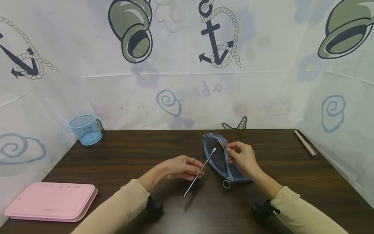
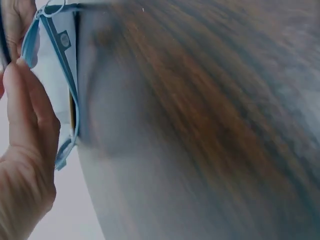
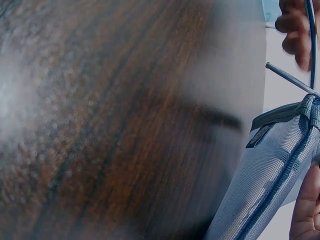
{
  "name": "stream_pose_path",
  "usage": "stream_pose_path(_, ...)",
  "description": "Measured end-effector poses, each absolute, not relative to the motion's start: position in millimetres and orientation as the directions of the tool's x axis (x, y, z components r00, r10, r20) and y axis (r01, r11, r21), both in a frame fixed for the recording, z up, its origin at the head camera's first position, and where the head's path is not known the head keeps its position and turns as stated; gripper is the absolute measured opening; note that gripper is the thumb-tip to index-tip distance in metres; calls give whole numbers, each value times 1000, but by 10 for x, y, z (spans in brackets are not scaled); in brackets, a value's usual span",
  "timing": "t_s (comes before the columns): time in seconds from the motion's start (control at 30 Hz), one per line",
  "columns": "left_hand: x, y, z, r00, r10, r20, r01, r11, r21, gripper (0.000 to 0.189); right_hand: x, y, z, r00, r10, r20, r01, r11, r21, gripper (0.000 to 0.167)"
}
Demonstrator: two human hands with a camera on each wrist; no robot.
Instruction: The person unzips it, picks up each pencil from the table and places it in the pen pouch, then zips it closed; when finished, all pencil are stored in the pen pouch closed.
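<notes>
My left hand (image 1: 184, 168) pinches a dark pencil (image 1: 191, 186) with a white tip, held slanting over the table just left of a blue mesh zip pouch (image 1: 216, 157). The pencil's white end points up toward the pouch's mouth. At the pouch's right edge, my right hand (image 1: 241, 157) pinches the zipped rim between thumb and fingers, and the mouth gapes. Something yellow (image 1: 221, 144) shows inside. A ring pull (image 1: 226, 184) hangs from the near end of the zip. In the right wrist view the grey mesh side (image 3: 272, 172) of the pouch faces the camera.
A pink case (image 1: 51, 201) lies at the table's near left. At the back left corner stands a blue mesh cup (image 1: 86, 130). A pale pen-like stick (image 1: 305, 143) lies near the right edge. Printed white cloth (image 1: 187, 81) hangs behind the dark wooden table (image 1: 140, 146).
</notes>
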State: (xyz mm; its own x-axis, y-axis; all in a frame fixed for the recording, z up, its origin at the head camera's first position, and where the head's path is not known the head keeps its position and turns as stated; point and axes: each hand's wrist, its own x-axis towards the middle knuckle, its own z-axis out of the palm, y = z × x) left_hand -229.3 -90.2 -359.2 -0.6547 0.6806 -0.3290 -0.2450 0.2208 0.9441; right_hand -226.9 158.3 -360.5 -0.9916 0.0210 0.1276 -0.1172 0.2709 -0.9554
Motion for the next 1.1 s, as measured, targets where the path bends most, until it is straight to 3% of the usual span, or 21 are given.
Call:
stream_pose_path(0.2, -2413, -683, -3646, -759, 543, -360, -384, 75, 920, 34, -2273, 1575, -3615, -992, 21, 122, -112, 260, -959, 18)
stream_pose_path(0.4, -2513, -401, -3654, -817, 419, -397, -438, -3, 899, 39, -2273, 1555, -3626, -993, 20, 118, -109, 251, -962, 18)
stream_pose_path(0.77, -2583, -40, -3744, -917, 250, -312, -333, -45, 942, 45, -2274, 1537, -3616, -995, 2, 104, -101, 228, -968, 18)
stream_pose_path(1.1, -2534, 134, -3828, -945, 171, -280, -292, -49, 955, 50, -2265, 1535, -3621, -994, -13, 108, -108, 224, -969, 18)
